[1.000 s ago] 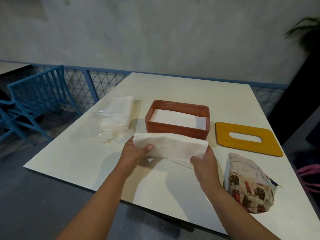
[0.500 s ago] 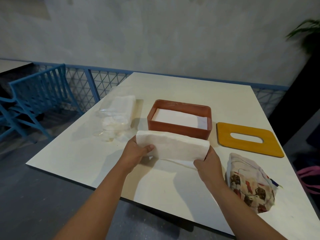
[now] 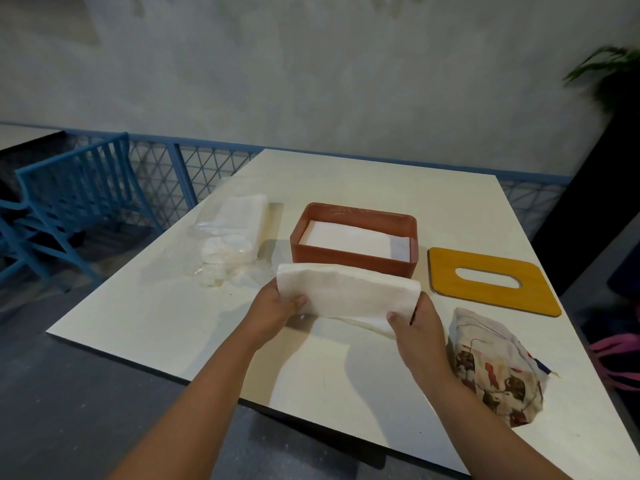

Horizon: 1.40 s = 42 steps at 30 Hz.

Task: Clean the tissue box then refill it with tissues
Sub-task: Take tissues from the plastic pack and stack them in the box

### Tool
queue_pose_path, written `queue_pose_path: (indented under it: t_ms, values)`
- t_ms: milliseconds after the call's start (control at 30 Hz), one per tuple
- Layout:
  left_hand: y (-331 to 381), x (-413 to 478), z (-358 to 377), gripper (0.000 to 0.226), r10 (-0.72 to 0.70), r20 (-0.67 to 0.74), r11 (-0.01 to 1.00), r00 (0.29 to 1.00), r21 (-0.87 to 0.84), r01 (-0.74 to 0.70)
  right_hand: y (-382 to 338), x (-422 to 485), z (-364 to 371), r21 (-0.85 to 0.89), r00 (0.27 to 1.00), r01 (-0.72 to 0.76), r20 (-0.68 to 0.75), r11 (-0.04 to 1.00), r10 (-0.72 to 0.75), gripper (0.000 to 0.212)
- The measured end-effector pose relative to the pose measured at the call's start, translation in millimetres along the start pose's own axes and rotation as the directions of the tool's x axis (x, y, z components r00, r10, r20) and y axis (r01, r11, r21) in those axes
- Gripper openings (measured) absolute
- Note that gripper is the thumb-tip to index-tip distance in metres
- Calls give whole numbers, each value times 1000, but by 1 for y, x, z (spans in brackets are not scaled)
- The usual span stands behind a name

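On the counter (image 3: pixel 173 323) ahead of you, the tissue box (image 3: pixel 353 263) sits at 12 o'clock with tissues (image 3: pixel 349 239) lying inside it. Its lid (image 3: pixel 491 284) lies flat just beside it at 2 o'clock. The plastic pack (image 3: pixel 230 242) rests at 10 o'clock, left of the box. The cloth (image 3: pixel 498 368) lies at 4 o'clock, near the counter's near edge. Your left hand (image 3: pixel 277 308) and right hand (image 3: pixel 415 332) hold a tissue stack (image 3: pixel 346 294) between them, just before the box. A chair (image 3: pixel 69 199) stands off the counter at 9 o'clock.
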<state>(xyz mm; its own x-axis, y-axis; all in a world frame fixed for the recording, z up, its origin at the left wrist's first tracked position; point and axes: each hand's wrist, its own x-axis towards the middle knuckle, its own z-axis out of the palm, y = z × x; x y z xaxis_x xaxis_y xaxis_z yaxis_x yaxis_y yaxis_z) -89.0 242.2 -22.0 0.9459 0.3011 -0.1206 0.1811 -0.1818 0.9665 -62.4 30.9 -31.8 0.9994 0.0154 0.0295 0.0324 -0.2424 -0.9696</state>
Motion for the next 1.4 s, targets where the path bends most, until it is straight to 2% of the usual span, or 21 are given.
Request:
queue_pose_path:
  t_ms: [167,267,433,500,600,700,833,933,1067,1167,1267,1400]
  values:
    - [18,0,0,44,65,-24,994,998,87,-63,-19,-4,-1,42,996,74,-49,996,-72,33]
    - [39,3,-2,49,145,-75,989,987,50,-142,-35,-2,-1,63,984,156,-98,986,-150,30]
    - [79,23,0,44,253,-113,964,961,109,-241,-65,25,-3,-1,949,217,-232,976,-212,24]
    - [94,36,2,54,297,-147,950,943,148,-276,-78,42,-5,-70,941,206,-259,976,-217,33]
    - [109,56,4,71,335,-150,928,930,225,-298,-94,67,-9,-47,954,145,-258,988,-152,53]
    - [115,72,6,69,368,-95,854,925,428,-296,-101,88,-10,-131,969,86,-221,988,-113,58]
    - [107,98,11,48,310,27,643,950,731,-231,-100,104,-5,-310,979,29,-183,950,-89,52]
    - [98,108,16,40,240,85,516,967,832,-202,-94,111,1,-449,985,-30,-167,893,-51,49]
    - [94,114,22,39,218,101,436,971,880,-189,-87,117,5,-616,990,-67,-137,785,-24,46]
    - [96,118,25,40,206,93,396,974,903,-169,-88,118,4,-727,994,-59,-106,684,-27,42]
    - [99,119,28,35,192,79,338,978,930,-141,-90,119,6,-844,999,-11,-32,537,-30,36]
    - [100,115,33,30,185,74,194,980,975,-110,-85,118,12,-909,998,46,27,414,-50,30]
